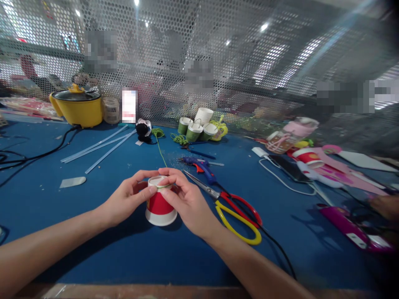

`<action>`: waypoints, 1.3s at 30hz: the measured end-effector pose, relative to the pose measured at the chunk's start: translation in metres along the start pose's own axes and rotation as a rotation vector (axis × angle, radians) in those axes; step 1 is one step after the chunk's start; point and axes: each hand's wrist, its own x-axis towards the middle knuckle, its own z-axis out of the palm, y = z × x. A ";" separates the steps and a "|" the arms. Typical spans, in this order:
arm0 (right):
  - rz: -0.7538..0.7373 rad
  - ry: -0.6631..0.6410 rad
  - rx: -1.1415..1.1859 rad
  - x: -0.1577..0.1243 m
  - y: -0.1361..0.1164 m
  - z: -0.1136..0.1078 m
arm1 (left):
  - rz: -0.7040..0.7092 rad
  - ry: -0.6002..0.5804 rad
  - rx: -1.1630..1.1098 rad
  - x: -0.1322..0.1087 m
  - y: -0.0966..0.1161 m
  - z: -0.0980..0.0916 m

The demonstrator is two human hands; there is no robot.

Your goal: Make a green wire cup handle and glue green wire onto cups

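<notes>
A red and white paper cup (161, 207) stands upside down on the blue table in front of me. My left hand (132, 192) grips its upper left side, thumb near the base rim. From the right, my right hand (183, 195) closes on the same end, its fingers pressing green cord (160, 151) against the rim. That cord runs back from the cup to a small green bundle (158, 133). Just right of my right hand lie scissors (229, 207) with one red and one yellow handle. A blue glue gun (201, 167) rests behind them.
Clear glue sticks (109, 145) lie at the left, before a yellow electric pot (77, 108) and a jar (111, 110). Green-wrapped cups (193, 132) stand at the back. On the right are a phone (288, 167), a white cable, a pink bottle (296, 133) and a purple device (352, 226).
</notes>
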 end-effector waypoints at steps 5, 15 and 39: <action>-0.001 0.002 0.004 0.000 0.002 0.000 | 0.011 -0.003 0.019 0.000 -0.001 0.000; 0.019 -0.050 0.059 -0.001 0.002 -0.003 | 0.003 -0.037 -0.078 0.001 -0.004 -0.004; 0.047 -0.030 0.101 0.002 0.002 -0.002 | 0.011 -0.034 -0.085 0.001 -0.003 -0.003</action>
